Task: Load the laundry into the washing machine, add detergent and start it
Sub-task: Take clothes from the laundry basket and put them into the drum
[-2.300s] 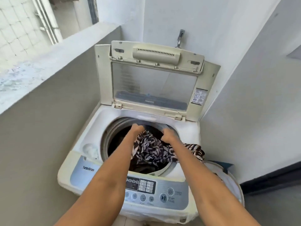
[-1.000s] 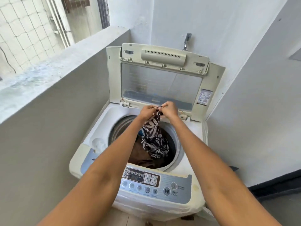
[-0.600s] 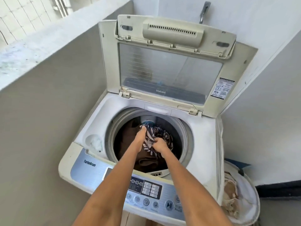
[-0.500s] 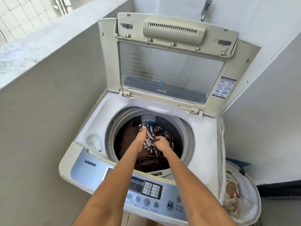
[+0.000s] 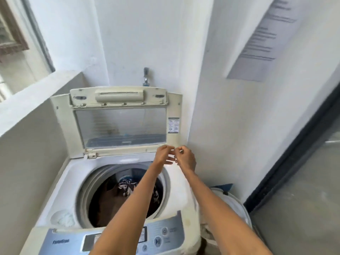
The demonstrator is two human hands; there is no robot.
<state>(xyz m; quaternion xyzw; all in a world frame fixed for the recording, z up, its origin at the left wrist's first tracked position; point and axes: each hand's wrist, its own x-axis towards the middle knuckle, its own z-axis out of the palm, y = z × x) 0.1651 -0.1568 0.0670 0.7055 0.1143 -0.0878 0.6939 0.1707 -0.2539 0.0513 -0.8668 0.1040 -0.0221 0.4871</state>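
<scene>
The white top-load washing machine point(image 5: 184, 197) stands with its lid point(image 5: 119, 126) raised against the wall. Inside the drum lie a black-and-white patterned garment point(image 5: 127, 186) and brown laundry point(image 5: 106, 201). My left hand point(image 5: 163, 155) and my right hand point(image 5: 186, 158) hover close together above the machine's back right corner, near the lid's lower right edge. Both are blurred, with loosely curled fingers, and I see nothing held in them. My forearms cross over the drum and hide part of the control panel point(image 5: 163, 236).
A white laundry basket point(image 5: 237, 205) stands to the right of the machine. A tap point(image 5: 145, 76) juts from the wall behind the lid. A low wall point(image 5: 27, 107) runs along the left, and a dark-framed glass door point(image 5: 303, 181) is on the right.
Both hands let go of the patterned garment, which now lies in the drum. They rose out of the drum toward the back right. The view tilted upward.
</scene>
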